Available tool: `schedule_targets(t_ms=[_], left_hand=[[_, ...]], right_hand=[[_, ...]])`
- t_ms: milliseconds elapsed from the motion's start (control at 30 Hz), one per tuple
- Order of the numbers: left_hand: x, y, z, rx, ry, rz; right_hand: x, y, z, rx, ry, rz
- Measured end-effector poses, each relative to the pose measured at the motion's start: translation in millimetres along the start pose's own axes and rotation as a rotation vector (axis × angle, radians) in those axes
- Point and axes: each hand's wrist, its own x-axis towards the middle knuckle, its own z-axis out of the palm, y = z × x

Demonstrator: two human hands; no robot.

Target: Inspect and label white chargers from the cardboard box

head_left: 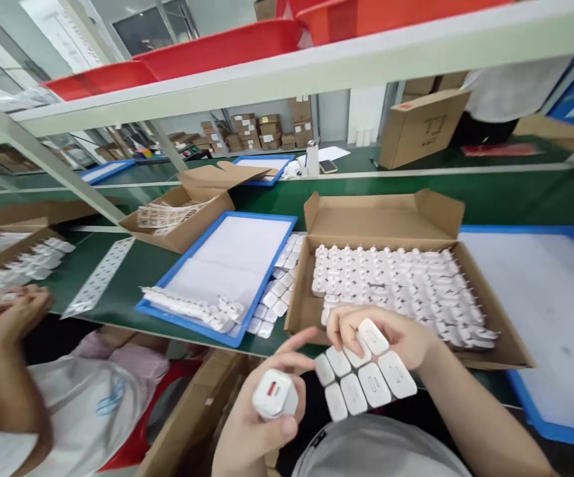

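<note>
Green worktable (138, 271), label sheet (375, 385) illegible

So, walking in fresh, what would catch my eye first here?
Probably the open cardboard box right of center, holding rows of white pieces. At lower center, the left hand holds a white block with a red slot, the right hand a sheet of rounded white squares. Red bins line the shelf above.

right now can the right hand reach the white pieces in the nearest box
Probably yes: the white pieces sit uncovered just past the right hand, box flap open, though that hand holds white squares.
</note>
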Motion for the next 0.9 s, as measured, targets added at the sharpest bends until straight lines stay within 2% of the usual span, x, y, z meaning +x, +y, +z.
schedule_targets(t_ms=[67, 100, 167, 267, 400, 500, 633, 733, 900], left_hand=[[25.3, 4.8, 19.7, -0.012, -0.239, -0.040], [37.3, 6.7, 30.2, -0.012, -0.312, -0.038], [57.0, 8.4, 50.6, 0.019, -0.381, -0.043], [73.6, 4.8, 75.1, 0.025, -0.385, -0.070], [80.8, -2.3, 96.2, 0.108, -0.305, -0.073], [84.8, 2.0, 110.1, 0.166, -0.378, -0.036], [89.8, 18.4, 132.1, 0.203, -0.473, -0.002], [90.8, 27.5, 148.0, 0.252, -0.473, -0.028], [85.9, 23.3, 161.0, 0.244, -0.507, -0.009]], right_hand=[[-19.6, 7.8, -5.3, 0.010, 0.082, 0.031], [-28.9, 11.8, -7.5, 0.023, 0.139, 0.045], [-48.1, 17.0, -12.7, 0.054, 0.292, 0.066], [-80.8, 14.3, -20.9, 0.107, 0.572, 0.096], [-121.7, 1.0, -22.7, 0.146, 0.834, 0.126], [-137.3, -4.5, -16.4, 0.004, 1.016, 0.112], [-146.0, -5.5, -11.8, -0.078, 1.065, 0.039], [-155.6, -4.4, -13.0, -0.130, 1.117, -0.004], [-171.9, -2.7, -13.8, -0.129, 1.093, 0.001]])
